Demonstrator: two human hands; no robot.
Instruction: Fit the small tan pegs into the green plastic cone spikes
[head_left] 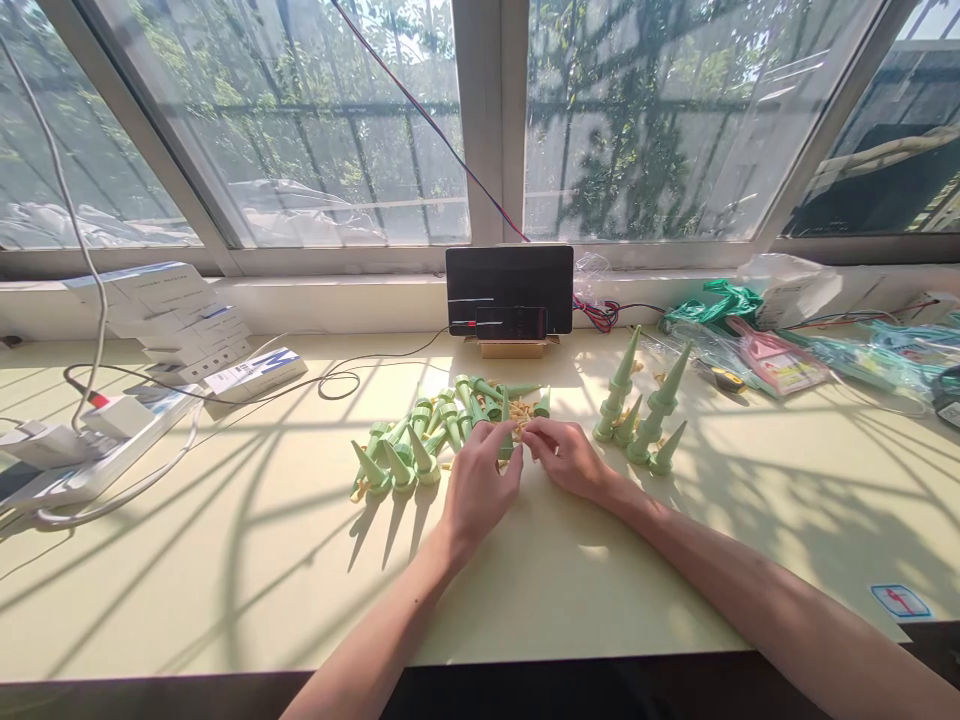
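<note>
My left hand (484, 478) is curled round a green pointed cone (505, 412), which stands upright with its tip above my fingers. My right hand (564, 455) is beside it, thumb and fingers pinched together near the cone; whatever they hold is too small to make out. Small tan pieces (526, 411) lie just behind my fingertips. To the left spreads a pile of green cones (422, 420), some upright and some lying down. On the right stand two tall stacks of green cones (619, 385) with shorter cones (667, 450) beside them.
A dark tablet (510, 275) leans at the back, a phone (511, 323) before it. White boxes (180, 320) and a power strip (112, 440) with cables occupy the left. Plastic bags (780, 355) and a yellow-black tool (726, 379) lie at the back right. Windows rise behind the table (585, 590).
</note>
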